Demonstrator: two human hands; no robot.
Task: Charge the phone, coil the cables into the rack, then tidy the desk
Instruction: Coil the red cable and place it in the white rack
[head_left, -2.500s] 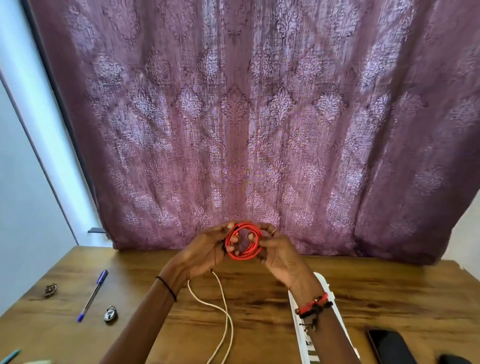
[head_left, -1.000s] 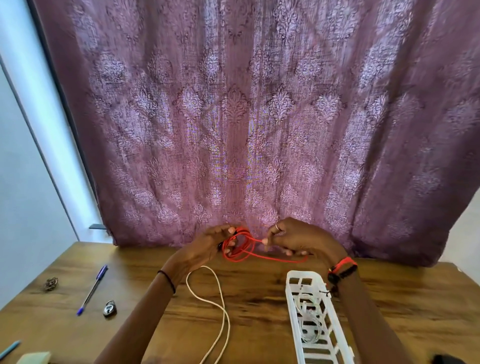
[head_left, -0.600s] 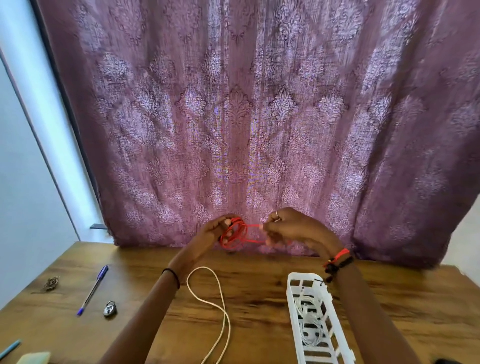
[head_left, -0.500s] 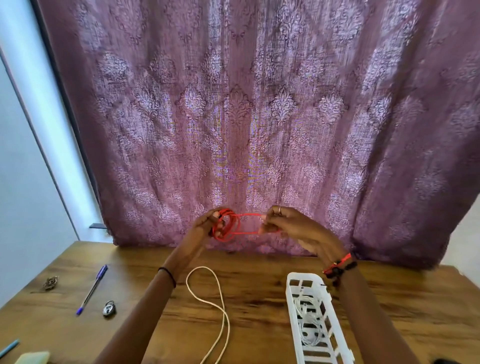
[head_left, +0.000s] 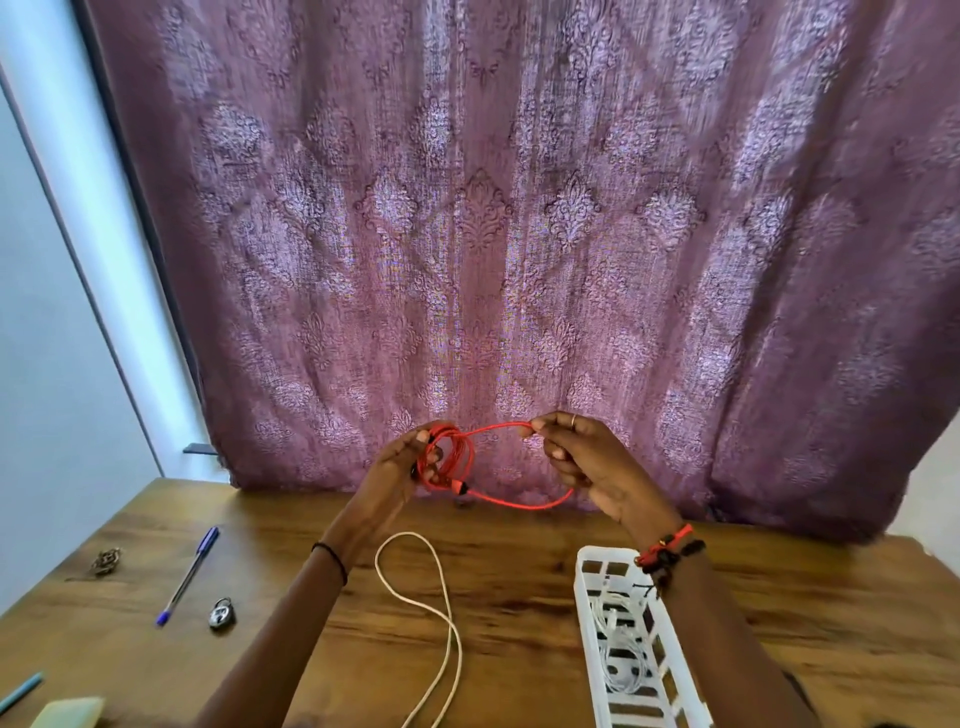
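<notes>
Above the far edge of the wooden desk (head_left: 519, 597) I hold a red cable (head_left: 452, 460) in both hands. My left hand (head_left: 400, 465) grips its coiled part. My right hand (head_left: 582, 460) pinches a loose loop that runs out from the coil and sags below. A white slotted rack (head_left: 589, 613) lies on the desk under my right wrist, with a coiled white cable (head_left: 621, 660) inside. Another white cable (head_left: 441, 613) lies looped on the desk between my forearms. The phone is out of sight.
A blue pen (head_left: 189, 574), a small padlock (head_left: 222, 613) and a small dark metal trinket (head_left: 106, 560) lie at the desk's left. A pale green block (head_left: 67, 712) and a teal pen tip (head_left: 21, 691) sit at the bottom left corner. A purple curtain (head_left: 519, 234) hangs behind.
The tight red coil held in both hands has been partly drawn out: my right hand pulled a loop off to the right. Both hands rose slightly, and the camera tilted up, losing the phone.
</notes>
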